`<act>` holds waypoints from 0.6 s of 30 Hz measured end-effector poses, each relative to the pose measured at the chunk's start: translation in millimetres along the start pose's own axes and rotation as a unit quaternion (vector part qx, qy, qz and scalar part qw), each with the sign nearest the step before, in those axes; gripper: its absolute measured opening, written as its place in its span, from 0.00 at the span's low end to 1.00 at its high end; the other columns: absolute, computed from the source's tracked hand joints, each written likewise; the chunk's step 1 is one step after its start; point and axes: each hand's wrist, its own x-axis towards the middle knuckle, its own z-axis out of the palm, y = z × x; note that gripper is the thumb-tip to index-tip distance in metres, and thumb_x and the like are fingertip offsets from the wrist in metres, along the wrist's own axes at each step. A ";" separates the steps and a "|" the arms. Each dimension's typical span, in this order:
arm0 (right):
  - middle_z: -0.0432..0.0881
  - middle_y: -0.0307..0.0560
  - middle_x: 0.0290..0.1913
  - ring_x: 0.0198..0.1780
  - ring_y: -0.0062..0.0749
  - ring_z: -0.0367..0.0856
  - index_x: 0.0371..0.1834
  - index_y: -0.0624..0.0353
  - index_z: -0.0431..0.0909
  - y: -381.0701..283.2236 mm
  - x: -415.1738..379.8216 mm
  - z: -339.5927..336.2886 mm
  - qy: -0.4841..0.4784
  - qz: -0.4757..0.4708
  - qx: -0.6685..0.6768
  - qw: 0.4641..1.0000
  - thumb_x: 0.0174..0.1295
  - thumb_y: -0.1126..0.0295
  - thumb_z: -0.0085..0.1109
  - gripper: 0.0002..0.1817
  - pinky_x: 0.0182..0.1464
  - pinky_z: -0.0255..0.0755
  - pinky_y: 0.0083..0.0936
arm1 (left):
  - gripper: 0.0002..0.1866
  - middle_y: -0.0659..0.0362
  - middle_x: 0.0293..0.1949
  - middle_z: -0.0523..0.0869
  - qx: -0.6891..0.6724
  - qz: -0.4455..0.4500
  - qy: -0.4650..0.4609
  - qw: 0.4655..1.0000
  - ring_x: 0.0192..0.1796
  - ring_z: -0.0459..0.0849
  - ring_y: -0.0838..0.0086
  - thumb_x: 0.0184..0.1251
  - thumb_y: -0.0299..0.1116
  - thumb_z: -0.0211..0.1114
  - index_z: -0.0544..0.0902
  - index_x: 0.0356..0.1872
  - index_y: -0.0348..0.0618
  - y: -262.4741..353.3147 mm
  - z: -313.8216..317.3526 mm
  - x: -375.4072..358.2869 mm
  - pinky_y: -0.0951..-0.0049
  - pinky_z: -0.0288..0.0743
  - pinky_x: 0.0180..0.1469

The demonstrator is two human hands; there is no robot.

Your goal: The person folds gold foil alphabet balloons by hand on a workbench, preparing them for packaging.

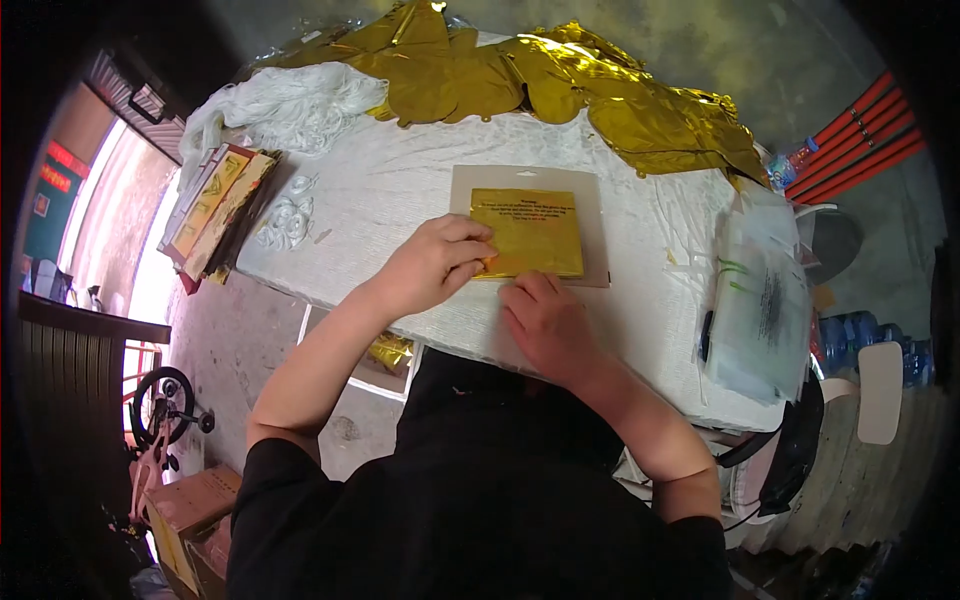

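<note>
Gold packet: a flat, folded gold-foil packet (548,238) with printed warning text, lying on a grey-beige backing sheet (594,262) near the front edge of the worktop (640,330).
Backing sheet: visible as a border beyond the packet; the hang slot at its top points away from the person, which probably leaves the near edge free for both hands.
Left hand: the left hand (440,262) bends over the packet's lower left corner, an orange piece (489,264) at its fingertips; whether the grip pinches this piece or merely presses it cannot be told.
Right hand: the right hand (548,318) is curled at the packet's lower edge, probably steadying it; whether its grip closes on the edge is hidden.
Worktop: white, wrinkled covering; gold foil sheets (435,80) along the far side, white cord (290,105) heaped at far left, seemingly kept within reach yet off the working area.
Sides: a stack of cards (215,215) at the left edge; clear plastic bags (755,325) at the right.
Room: concrete floor (240,345), cardboard box (200,500) at lower left, red poles (860,140) at upper right.
</note>
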 end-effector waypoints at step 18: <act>0.73 0.50 0.32 0.35 0.42 0.77 0.32 0.61 0.71 15.8 18.1 7.7 -0.098 -0.107 0.021 0.989 0.52 0.75 0.59 0.07 0.37 0.72 0.37 | 0.10 0.54 0.50 0.81 -0.026 -0.004 -0.014 1.000 0.56 0.76 0.58 0.58 0.26 0.65 0.84 0.42 0.42 -4.4 1.6 -2.2 0.62 0.68 0.59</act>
